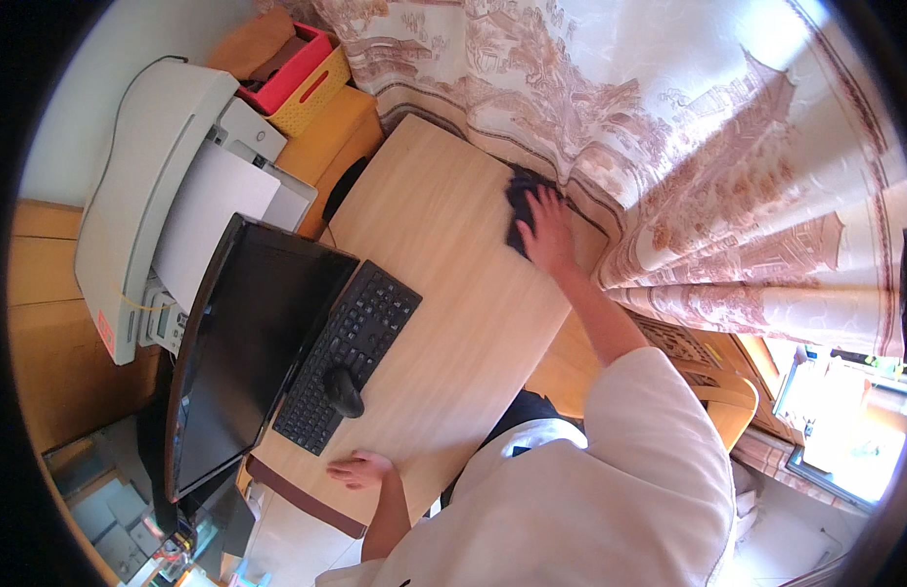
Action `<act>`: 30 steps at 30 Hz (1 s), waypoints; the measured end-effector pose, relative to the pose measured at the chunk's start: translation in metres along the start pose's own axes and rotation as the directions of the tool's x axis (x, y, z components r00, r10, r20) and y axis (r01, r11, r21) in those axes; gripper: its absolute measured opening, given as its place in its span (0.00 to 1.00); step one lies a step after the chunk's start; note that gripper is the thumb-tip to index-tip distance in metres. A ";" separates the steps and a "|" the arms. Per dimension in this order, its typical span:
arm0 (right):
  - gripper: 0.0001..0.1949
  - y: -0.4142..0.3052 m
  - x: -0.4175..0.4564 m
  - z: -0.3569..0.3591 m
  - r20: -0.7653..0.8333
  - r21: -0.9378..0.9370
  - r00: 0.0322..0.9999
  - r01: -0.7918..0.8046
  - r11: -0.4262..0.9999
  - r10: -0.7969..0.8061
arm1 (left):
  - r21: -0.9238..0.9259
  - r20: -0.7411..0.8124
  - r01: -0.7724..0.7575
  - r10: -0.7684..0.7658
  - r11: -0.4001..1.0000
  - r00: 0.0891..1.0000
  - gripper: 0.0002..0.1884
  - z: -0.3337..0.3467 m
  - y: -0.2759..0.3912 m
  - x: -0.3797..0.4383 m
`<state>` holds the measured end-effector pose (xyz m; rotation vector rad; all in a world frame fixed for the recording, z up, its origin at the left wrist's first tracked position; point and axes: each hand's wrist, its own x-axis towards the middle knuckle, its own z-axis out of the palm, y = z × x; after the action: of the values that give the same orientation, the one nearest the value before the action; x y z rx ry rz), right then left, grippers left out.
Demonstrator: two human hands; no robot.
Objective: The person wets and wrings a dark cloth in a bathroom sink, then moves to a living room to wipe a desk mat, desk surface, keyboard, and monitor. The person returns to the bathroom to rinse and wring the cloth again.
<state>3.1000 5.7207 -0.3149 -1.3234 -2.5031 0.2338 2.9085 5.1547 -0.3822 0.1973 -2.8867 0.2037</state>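
My right hand (548,229) lies on a dark, bunched cloth (521,209) at the far right corner of the light wood-grain table (453,323), its fingers over the cloth beside the curtain. Near the table's left end, my left hand (361,470) rests palm down on the bare surface, fingers somewhat apart and nothing in them. Just beyond it is a black keyboard (350,356), with a black computer mouse (343,392) lying on top. A black monitor (259,345) with a dark screen stands behind the keyboard.
A printer (156,191) with paper (215,213) in it stands behind the monitor. Beside it, a red basket (295,70) and a yellow basket (314,92) sit on a wooden cabinet (336,132). A patterned curtain (497,81) hangs along the table's far right edge; a wooden chair (724,400) is at right.
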 end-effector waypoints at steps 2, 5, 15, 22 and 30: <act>0.32 0.034 -0.037 -0.025 0.029 -0.034 0.999 -0.032 0.999 0.033 | 0.035 -0.013 -0.021 0.021 0.999 1.000 0.38 0.016 -0.005 -0.001; 0.32 0.064 -0.071 -0.036 0.028 -0.071 0.997 -0.074 0.995 0.076 | 0.045 -0.001 -0.024 0.024 0.999 1.000 0.39 0.027 -0.005 -0.003; 0.36 -0.077 -0.180 -0.004 0.010 0.042 0.992 0.128 0.991 -0.128 | -0.676 0.352 0.200 0.073 0.709 0.933 0.38 -0.036 -0.036 0.013; 0.38 -0.349 -0.364 0.019 0.140 0.608 0.733 0.468 0.642 -0.666 | -0.909 0.368 0.292 0.241 0.299 0.898 0.28 -0.102 -0.128 -0.029; 0.36 -0.358 -0.422 0.036 0.088 0.537 0.492 0.708 0.458 -0.866 | -0.899 0.404 0.309 0.313 0.312 0.860 0.17 -0.134 -0.275 -0.062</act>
<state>3.0331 5.1702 -0.3273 0.2163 -2.8005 0.7997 3.0398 4.9124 -0.2348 -0.0053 -2.8447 -1.8668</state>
